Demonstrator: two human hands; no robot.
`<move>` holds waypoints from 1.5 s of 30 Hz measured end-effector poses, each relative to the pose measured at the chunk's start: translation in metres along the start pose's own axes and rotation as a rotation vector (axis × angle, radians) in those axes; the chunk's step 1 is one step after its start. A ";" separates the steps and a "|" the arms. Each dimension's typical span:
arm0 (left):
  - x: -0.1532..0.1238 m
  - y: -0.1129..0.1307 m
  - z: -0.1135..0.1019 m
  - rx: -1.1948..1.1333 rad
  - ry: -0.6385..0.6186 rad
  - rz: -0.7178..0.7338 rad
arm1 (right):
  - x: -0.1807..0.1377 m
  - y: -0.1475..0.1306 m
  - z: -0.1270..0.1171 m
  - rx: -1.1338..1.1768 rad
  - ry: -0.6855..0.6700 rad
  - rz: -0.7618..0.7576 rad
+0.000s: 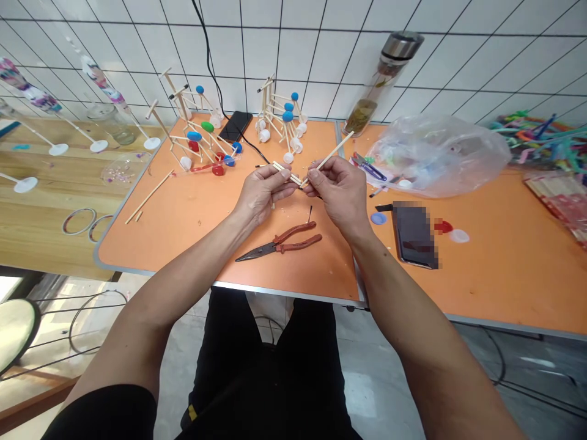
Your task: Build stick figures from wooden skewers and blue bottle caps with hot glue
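Note:
My left hand (263, 190) pinches short wooden sticks (287, 172) between thumb and fingers. A longer wooden stick (337, 150) is held in my right hand (337, 189), slanting up and away to the right. The near ends of the sticks meet between my two hands, above the orange table (197, 244). Just below my hands lie long-nose pliers (279, 242) with orange handles, their jaws pointing left. Beyond my hands stand two stick structures with coloured bottle caps, one at the left (195, 134) and one in the middle (287, 113).
Loose sticks (149, 197) lie at the left. A black phone (235, 126) rests by the tiled wall. To the right are a glass bottle (373, 91), scissors (369, 167), a plastic bag (440, 156), another phone (415, 235) and loose caps. A wooden table (41, 226) adjoins at left.

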State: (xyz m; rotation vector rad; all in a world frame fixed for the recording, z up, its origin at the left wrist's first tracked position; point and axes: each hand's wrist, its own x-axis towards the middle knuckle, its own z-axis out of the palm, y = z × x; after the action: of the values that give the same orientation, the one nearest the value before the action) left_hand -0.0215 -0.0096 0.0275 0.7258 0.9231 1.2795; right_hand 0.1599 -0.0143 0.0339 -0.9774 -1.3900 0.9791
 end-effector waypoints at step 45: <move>-0.001 -0.005 0.003 0.015 0.012 0.095 | -0.001 0.009 0.006 -0.114 -0.075 -0.056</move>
State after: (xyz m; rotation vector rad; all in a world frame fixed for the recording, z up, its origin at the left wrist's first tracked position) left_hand -0.0164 -0.0117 0.0254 0.7821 0.9179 1.3627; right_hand 0.1541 -0.0124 0.0249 -0.9891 -1.5412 0.9109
